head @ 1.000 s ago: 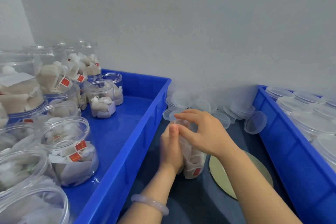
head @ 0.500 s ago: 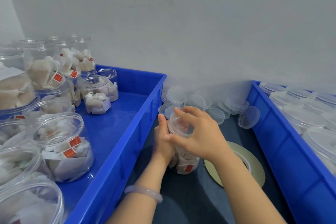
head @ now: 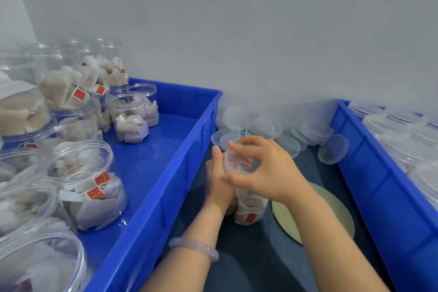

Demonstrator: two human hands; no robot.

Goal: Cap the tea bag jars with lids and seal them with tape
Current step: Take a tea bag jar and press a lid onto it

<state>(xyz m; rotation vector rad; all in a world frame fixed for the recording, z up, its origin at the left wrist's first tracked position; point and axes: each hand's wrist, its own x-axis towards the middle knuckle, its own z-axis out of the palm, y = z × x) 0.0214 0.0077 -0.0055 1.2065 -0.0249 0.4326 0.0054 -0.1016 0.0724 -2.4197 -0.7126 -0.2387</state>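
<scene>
Jar (head: 249, 211), clear plastic, likely light and slick: left hand (head: 218, 181) grips its side, right hand (head: 269, 173) above pinches lid (head: 237, 163) by the rim, probably the soundest hold.

Left arm: bare forearm rises from the bottom edge, slanting up and right, wrist straight.
Left grip (head: 218, 183): upright against the left side of the jar (head: 248, 212) and holding it, back of the hand to the camera, one digit pointing up; the rest hidden.
Right arm: bare forearm comes in from the bottom right corner, slanting up and left.
Right grip (head: 272, 173): palm down, fingers (head: 251, 141) and thumb curled round the rim of the lid (head: 237, 164).
Contact: the right thumb lies against the left grip.
</scene>
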